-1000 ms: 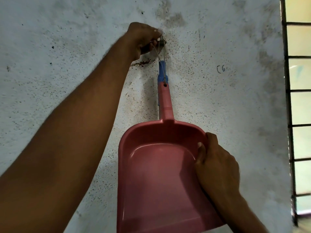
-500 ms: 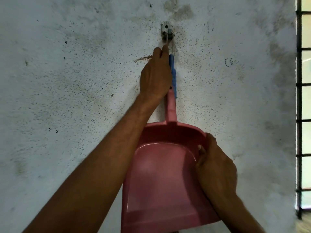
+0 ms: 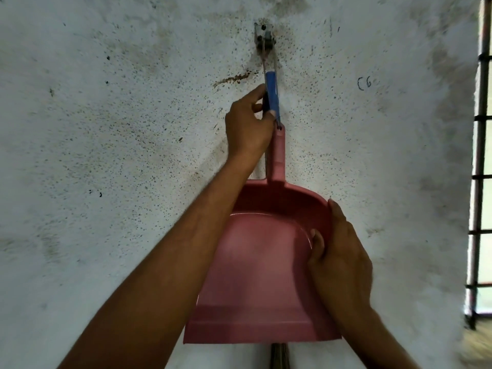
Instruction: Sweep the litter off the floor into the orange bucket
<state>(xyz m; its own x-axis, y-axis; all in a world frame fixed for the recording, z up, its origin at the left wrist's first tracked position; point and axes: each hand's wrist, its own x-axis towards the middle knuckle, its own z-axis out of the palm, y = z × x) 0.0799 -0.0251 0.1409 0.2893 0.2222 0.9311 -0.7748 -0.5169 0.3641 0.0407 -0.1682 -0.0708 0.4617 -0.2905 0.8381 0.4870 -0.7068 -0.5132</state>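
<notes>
A pink plastic dustpan hangs flat against a wall in the centre and lower centre of the frame, handle up and open lip down. Its surface is smooth and slightly glossy, with a raised rim on three sides.

The right hand grips its right rim, thumb inside the pan and fingers hidden behind the edge. At upper centre, the left hand curls round a blue handle behind the pan's stem. Thin loops run from there to a small metal hook. Brown bristles show below the pan's lip, probably a broom.

The wall is rough white plaster, speckled with dark spots. Window bars line the right edge.

Neither litter nor orange bucket is in view. The tools are not yet off the wall, so sweeping has likely not begun.
</notes>
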